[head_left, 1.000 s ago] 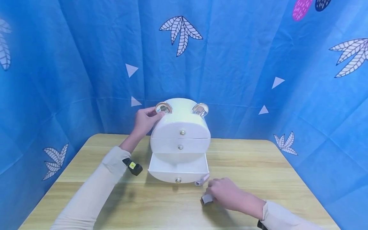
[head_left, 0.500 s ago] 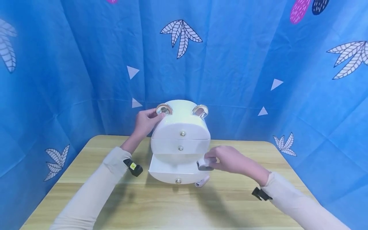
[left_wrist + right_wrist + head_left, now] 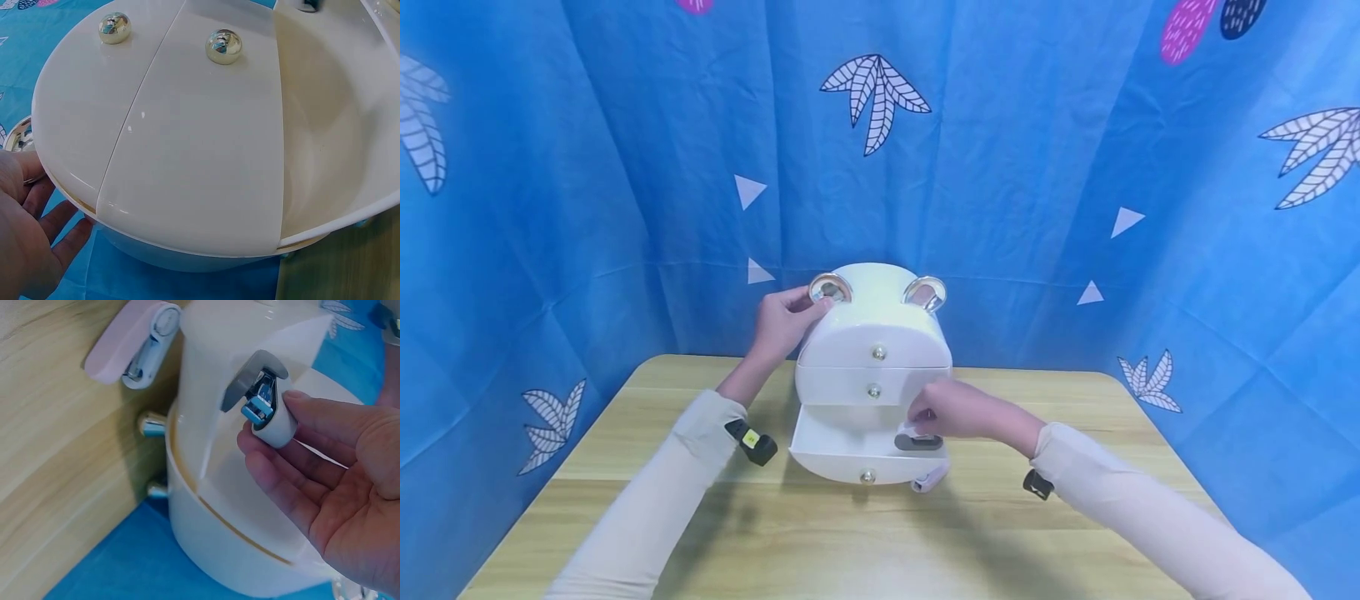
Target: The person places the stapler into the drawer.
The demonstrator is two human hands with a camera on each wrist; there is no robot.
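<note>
A glossy white drawer box with shiny ears and pearl-like knobs stands on the table, its bottom drawer pulled out. My left hand holds the box at its left ear, thumb in front; in the left wrist view its other fingers lie along the box's side. Over the right part of the drawer, my right hand pinches a white-and-grey nail clipper between thumb and fingers. Metal jaws show inside its casing. The drawer's back is hidden under the upper drawers.
A second nail clipper, pink and white, lies on the wooden table by the drawer's front right corner. Blue patterned cloth hangs behind and at both sides. Two upper drawers are closed.
My right hand has lifted the nail clipper from the table in front and carried it up and left over the open drawer. My left hand stays at the ear.
</note>
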